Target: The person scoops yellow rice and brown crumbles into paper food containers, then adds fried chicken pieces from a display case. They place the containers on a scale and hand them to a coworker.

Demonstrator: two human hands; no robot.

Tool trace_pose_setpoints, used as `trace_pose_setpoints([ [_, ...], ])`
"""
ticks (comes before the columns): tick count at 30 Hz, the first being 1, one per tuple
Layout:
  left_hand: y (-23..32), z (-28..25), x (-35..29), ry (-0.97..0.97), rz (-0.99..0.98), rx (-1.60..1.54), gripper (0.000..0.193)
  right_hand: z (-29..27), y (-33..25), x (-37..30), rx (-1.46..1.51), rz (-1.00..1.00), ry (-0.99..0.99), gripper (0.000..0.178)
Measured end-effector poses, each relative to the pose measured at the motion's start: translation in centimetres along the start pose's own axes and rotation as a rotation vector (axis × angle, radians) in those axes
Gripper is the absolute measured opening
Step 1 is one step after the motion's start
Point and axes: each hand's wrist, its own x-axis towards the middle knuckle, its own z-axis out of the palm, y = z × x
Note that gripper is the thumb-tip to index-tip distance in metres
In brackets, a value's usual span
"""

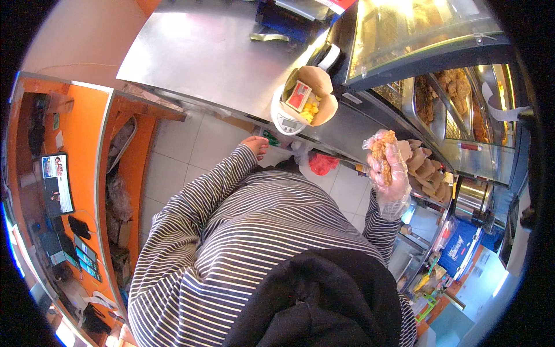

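Chicken, a breaded fried piece (384, 155), sits in my right hand (388, 168), which wears a loose clear plastic glove; my fingers (398, 157) curl round it from behind and below, pinching it against the palm, raised in the air just in front of the heated glass display case (428, 40). Its long axis runs roughly up and down in the head view, the upper end tipped toward the case and the lower end toward my wrist. My left hand (256, 146) is bare and holds nothing; it rests at the near edge of the steel worktop (202, 52), fingers together and pointing toward the white kitchen scale (287, 120). On that scale stands an open brown paper box (315, 95) with a small red-and-white carton (299, 95) and some yellow food already inside. The risk, as I judge it, is the glove: it is baggy and greasy, so the piece could slide out over the tiled floor (191, 150). If I drop it carelessly into the box, the paper flaps could fold in or the box could tip off the small scale platform. Crumbs of breading may also break away if I squeeze harder.
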Motion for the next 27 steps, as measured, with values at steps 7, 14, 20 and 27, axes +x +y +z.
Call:
trace_pose_setpoints([
  [7, -0.5, -0.4, 0.3, -0.012, 0.011, -0.036, 0.017, 2.4, -0.6, 1.1, -0.133, 0.055, 0.038, 0.030],
  [14, -0.7, -0.9, 0.8, 0.008, -0.008, -0.011, 0.023, 5.4, 1.7, 12.4, -1.217, -0.030, 0.102, 0.047],
  [20, -1.3, -2.2, 0.0, 0.004, 0.027, -0.068, 0.018, 5.2, 2.9, 16.4, -1.998, -0.050, -0.178, 0.038],
  [27, 3.4, -2.3, -6.8, 0.212, 0.792, 0.219, 0.018, 5.4, -3.0, 14.8, -1.266, 0.100, 0.038, 0.019],
])
